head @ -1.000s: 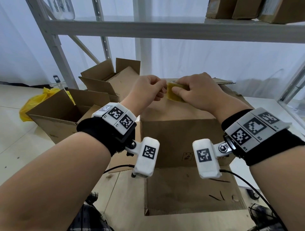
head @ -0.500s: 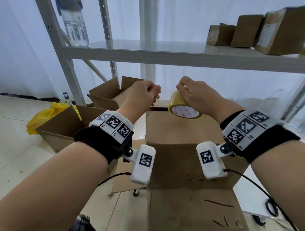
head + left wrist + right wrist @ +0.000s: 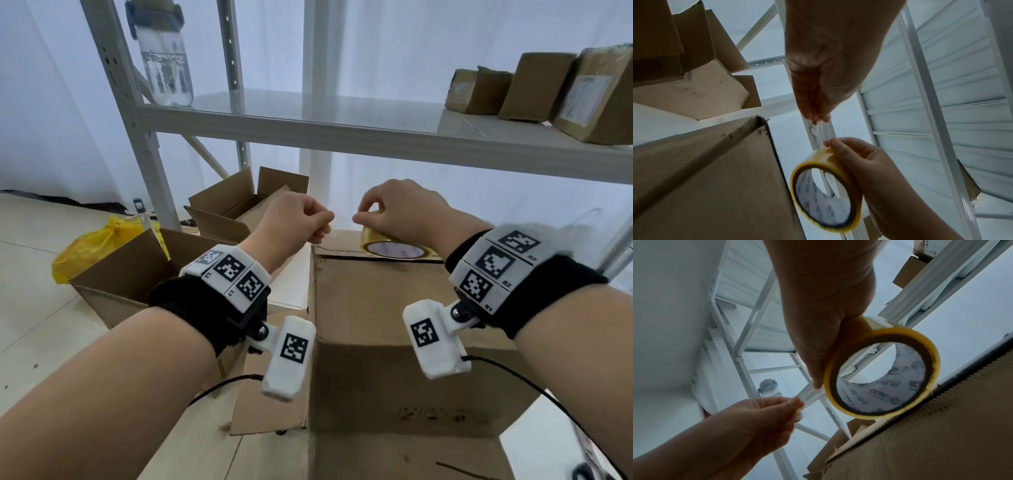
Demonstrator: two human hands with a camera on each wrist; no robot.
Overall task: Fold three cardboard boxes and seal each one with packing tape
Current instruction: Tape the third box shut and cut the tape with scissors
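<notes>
A folded cardboard box (image 3: 394,329) stands upright in front of me, its near flap lying flat toward me. My right hand (image 3: 397,212) grips a yellowish roll of packing tape (image 3: 394,245) just above the box's far top edge. The roll (image 3: 826,190) shows its printed core in the left wrist view and in the right wrist view (image 3: 881,374). My left hand (image 3: 301,219) pinches the clear free end of the tape (image 3: 821,129), a short strip stretched between the hands (image 3: 809,395).
Two open cardboard boxes (image 3: 137,270) (image 3: 246,202) sit on the floor at left, with a yellow plastic bag (image 3: 92,246). A white metal shelf rack (image 3: 342,130) stands behind, holding a water bottle (image 3: 164,58) and several taped parcels (image 3: 548,89).
Both hands have risen off the box top with the roll. The left hand has drawn away from the roll to the left, pulling out a short strip of tape. The head view has tilted up.
</notes>
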